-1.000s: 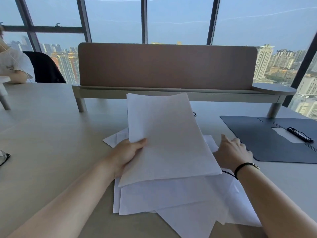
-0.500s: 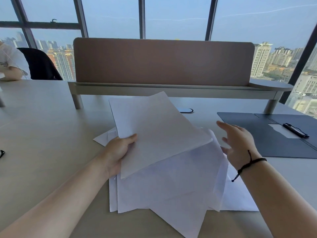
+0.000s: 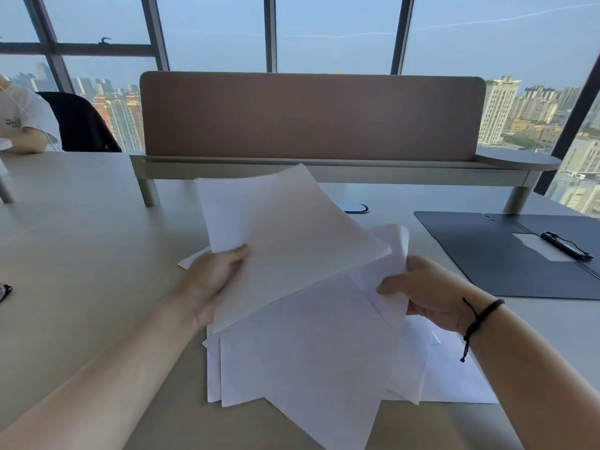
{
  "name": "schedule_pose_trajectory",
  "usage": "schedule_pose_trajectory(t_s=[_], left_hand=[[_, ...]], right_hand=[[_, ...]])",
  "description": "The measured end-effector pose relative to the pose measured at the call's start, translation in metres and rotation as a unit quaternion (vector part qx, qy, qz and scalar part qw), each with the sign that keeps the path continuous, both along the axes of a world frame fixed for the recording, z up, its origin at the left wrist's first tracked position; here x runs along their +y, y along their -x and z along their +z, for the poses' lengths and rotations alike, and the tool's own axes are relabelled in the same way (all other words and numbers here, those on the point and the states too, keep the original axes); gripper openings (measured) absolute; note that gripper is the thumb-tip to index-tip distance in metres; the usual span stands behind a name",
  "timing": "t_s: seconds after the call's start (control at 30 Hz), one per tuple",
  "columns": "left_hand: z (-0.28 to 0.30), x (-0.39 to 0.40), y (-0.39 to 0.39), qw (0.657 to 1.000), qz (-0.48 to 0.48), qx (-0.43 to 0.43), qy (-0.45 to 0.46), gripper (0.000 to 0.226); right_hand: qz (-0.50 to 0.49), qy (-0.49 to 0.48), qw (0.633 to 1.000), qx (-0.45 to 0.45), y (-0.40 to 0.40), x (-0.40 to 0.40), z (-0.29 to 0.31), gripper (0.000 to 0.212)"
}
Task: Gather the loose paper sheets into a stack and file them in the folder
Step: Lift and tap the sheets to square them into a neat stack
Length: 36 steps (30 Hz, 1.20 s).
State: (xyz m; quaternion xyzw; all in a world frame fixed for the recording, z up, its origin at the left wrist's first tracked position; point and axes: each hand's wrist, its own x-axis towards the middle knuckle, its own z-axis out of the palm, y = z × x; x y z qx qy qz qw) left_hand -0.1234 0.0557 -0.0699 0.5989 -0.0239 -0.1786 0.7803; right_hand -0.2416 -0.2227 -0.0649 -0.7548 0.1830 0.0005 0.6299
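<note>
**Sheets in both hands, folder waiting open**

My left hand (image 3: 212, 280) grips a thin bundle of plain white paper sheets (image 3: 285, 235), thumb on top, tilting it up off the pale beige table (image 3: 81, 254). My right hand (image 3: 425, 293), a black cord bracelet (image 3: 480, 315) at its wrist, pinches the curled edge of one more white sheet (image 3: 394, 267), raised just beside the bundle. Under both lies the loose fan of white sheets (image 3: 311, 358), spread crookedly on the table. The dark grey folder (image 3: 493, 254) lies open flat to my right, apart from the pile, its black clip (image 3: 566, 245) on the inner page.
</note>
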Motion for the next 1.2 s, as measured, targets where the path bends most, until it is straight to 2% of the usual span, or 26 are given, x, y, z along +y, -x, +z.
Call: schedule_pose_trajectory(t_s=[0.13, 0.23, 0.37, 0.5, 0.63, 0.73, 0.8, 0.87, 1.0, 1.1, 1.2], left_hand=[[0.007, 0.024, -0.018, 0.997, 0.068, -0.019, 0.012, 0.02], [0.004, 0.031, -0.021, 0.995, 0.092, -0.03, 0.005, 0.012], [0.004, 0.028, -0.018, 0.997, 0.071, -0.036, -0.026, 0.013], [0.002, 0.024, -0.016, 0.996, 0.042, -0.047, -0.066, 0.016], [-0.002, 0.008, -0.01, 0.996, -0.019, -0.055, -0.062, 0.014], [-0.008, -0.003, -0.007, 0.989, -0.067, -0.094, -0.097, 0.018], [-0.01, -0.005, -0.006, 0.983, -0.103, -0.098, -0.115, 0.023], [-0.012, -0.006, -0.006, 0.982, -0.125, -0.091, -0.11, 0.029], [-0.012, -0.005, -0.005, 0.986, -0.072, -0.11, -0.101, 0.019], [-0.012, -0.005, -0.003, 0.982, -0.031, -0.15, -0.11, 0.022], [-0.01, -0.004, -0.001, 0.987, -0.046, -0.139, -0.07, 0.026]], right_hand=[[-0.097, -0.002, 0.995, -0.032, -0.006, -0.004, -0.006, 0.032], [-0.111, -0.03, 0.992, -0.044, -0.009, -0.006, -0.009, 0.023], [-0.067, -0.047, 0.997, -0.014, -0.005, -0.014, -0.009, 0.016], [-0.023, -0.073, 0.997, 0.009, 0.0, -0.011, -0.005, 0.019], [-0.023, -0.118, 0.993, -0.012, -0.001, 0.001, -0.003, 0.025], [-0.041, -0.147, 0.988, -0.029, -0.003, 0.013, -0.001, 0.031], [-0.033, -0.144, 0.989, -0.028, -0.004, 0.018, -0.001, 0.036], [-0.021, -0.122, 0.992, -0.032, -0.004, 0.022, -0.003, 0.031], [-0.037, -0.082, 0.995, -0.05, -0.003, 0.024, -0.001, 0.026], [-0.094, -0.129, 0.981, -0.107, -0.001, 0.022, 0.007, 0.025], [-0.098, -0.186, 0.968, -0.133, -0.001, 0.021, 0.006, 0.023]])
